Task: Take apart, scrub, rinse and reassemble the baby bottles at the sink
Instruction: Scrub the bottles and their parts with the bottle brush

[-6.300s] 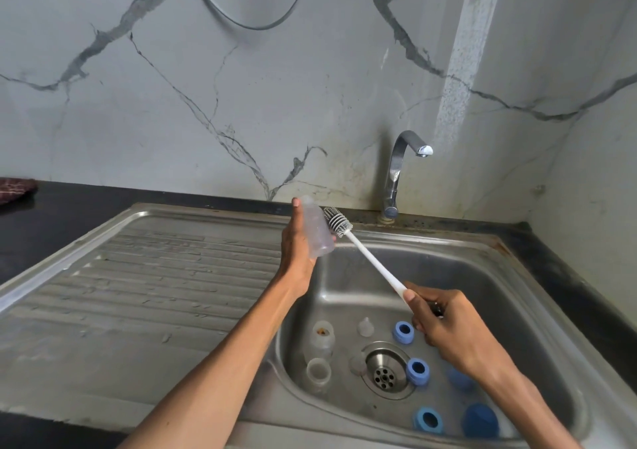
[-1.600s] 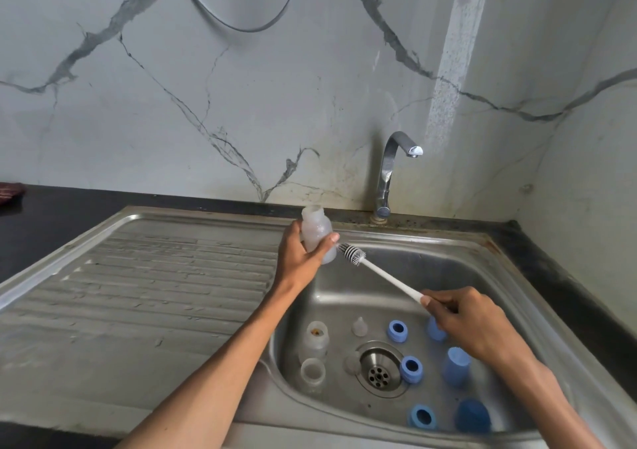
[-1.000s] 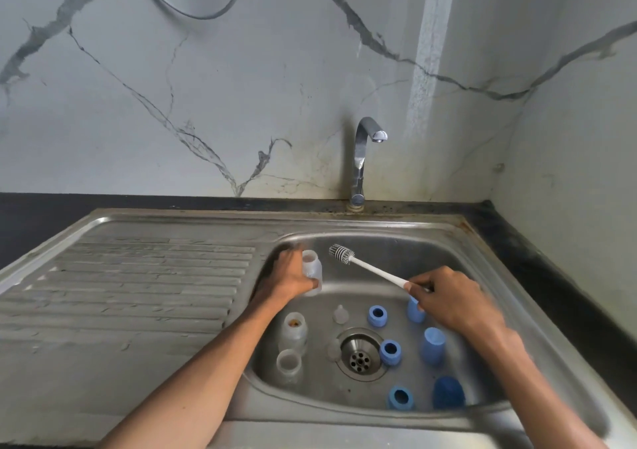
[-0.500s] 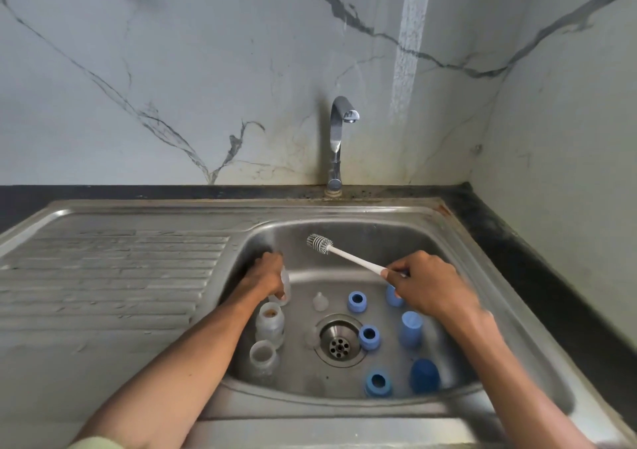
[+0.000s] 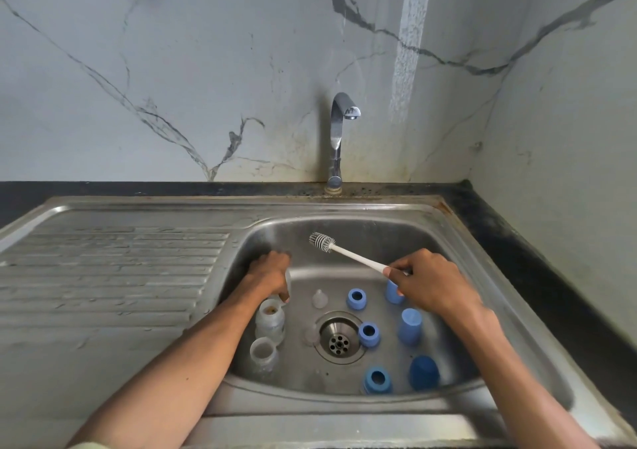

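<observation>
Left hand (image 5: 270, 276) is down in the sink (image 5: 458, 252) near the basin's left wall, fingers curled round a clear bottle (image 5: 287, 281). Only a sliver of it shows past the knuckles, so I can't say whether its base is touching the floor. Right hand (image 5: 429, 285) pinches the white handle of the brush (image 5: 348, 253), bristle head angled up toward the back wall, clear of everything.

That bottle looks like light, thin, stiff plastic, probably wet and slick, so a wrap round the body, as it has now, beats a fingertip hold at the neck. It's translucent, milky, small.

Just in front of it along the left wall stand two more open bottles (image 5: 270, 322), upright, one with a brownish fleck at the mouth. Near the drain (image 5: 339, 338), small clear teats (image 5: 319, 298), soft ones, easy to squash or lose. Toward the right and front edge, blue rings (image 5: 368, 334) and blue caps (image 5: 410, 326), hard plastic, easy to pick up by the rim. Tap (image 5: 339, 138) at the back edge, no water running.
</observation>
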Motion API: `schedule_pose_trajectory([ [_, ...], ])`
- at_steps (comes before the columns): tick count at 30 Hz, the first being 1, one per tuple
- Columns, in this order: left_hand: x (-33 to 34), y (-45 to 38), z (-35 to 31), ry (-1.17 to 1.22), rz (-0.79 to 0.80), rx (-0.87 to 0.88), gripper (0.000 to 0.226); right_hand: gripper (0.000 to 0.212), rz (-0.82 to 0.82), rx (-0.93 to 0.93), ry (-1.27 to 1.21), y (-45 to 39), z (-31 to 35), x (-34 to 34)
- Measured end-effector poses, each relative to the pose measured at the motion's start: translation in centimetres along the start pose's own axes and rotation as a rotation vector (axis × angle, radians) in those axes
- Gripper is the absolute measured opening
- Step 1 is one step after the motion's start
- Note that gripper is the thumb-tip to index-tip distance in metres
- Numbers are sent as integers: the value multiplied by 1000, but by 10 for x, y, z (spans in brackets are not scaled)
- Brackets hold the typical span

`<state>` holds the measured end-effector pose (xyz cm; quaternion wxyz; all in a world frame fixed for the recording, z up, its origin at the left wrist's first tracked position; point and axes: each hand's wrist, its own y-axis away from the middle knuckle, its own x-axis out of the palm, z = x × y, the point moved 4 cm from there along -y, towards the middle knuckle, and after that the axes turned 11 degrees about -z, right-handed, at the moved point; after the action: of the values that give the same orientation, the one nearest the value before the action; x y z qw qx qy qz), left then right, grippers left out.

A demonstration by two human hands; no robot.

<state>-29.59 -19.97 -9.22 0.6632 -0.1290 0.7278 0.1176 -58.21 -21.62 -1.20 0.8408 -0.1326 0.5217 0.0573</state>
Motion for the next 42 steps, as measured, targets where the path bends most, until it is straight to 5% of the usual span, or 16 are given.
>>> schedule_pose_trajectory([
  [3, -5, -4, -8, -67, -96, 74, 86, 25, -2, 3, -7, -1, -1, -1],
  [7, -9, -8, -37, -32, -257, 219, 46, 24, 0, 5, -22, -1, -2, -3],
  [9, 1, -8, -51, 57, -205, 256, 34, 24, 6, 15, -36, -1, -3, -5],
  [14, 42, -9, -65, 47, 52, 322, 46, 25, -14, 23, -39, -2, -7, -7],
  [20, 51, -19, -58, 123, 20, 304, 28, 25, -19, 24, -18, -1, -7, -8],
  [36, -54, 29, 11, 1344, -434, -236, 14, 20, 17, -11, -212, -1, -3, -20],
  [42, -60, 45, 24, 1583, -436, -278, 15, 27, 49, -48, -200, 5, 5, -19],
])
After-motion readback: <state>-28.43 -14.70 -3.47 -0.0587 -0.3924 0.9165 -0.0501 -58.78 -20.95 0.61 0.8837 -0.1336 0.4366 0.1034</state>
